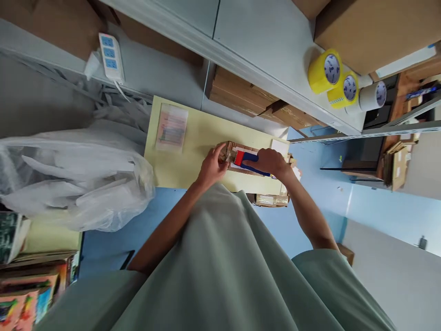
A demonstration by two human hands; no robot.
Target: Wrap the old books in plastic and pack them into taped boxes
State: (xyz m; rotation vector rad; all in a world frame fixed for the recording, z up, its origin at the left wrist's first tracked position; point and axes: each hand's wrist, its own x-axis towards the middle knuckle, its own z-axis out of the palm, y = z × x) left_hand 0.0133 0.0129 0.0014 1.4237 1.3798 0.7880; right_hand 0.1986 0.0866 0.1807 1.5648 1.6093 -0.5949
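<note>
On the pale yellow table a small cardboard box (254,172) lies lengthwise in front of me, partly covered by my hands. My right hand (268,163) is wrapped round the blue handle of a tape dispenser (239,157) with a red front, held over the box. At the box's left end my left hand (212,163) grips with thumb and fingers curved round it. Shiny, clear-brown tape shows beside those fingers; whether it is the roll or a stuck strip I cannot tell.
A sheet of printed paper (171,128) lies on the table's (203,124) left part. Large clear plastic bags (103,184) bulge at the left. Above the table runs a grey shelf (262,50) with yellow tape rolls (324,71) and a power strip (112,57). Cardboard boxes (272,200) stand near the right end.
</note>
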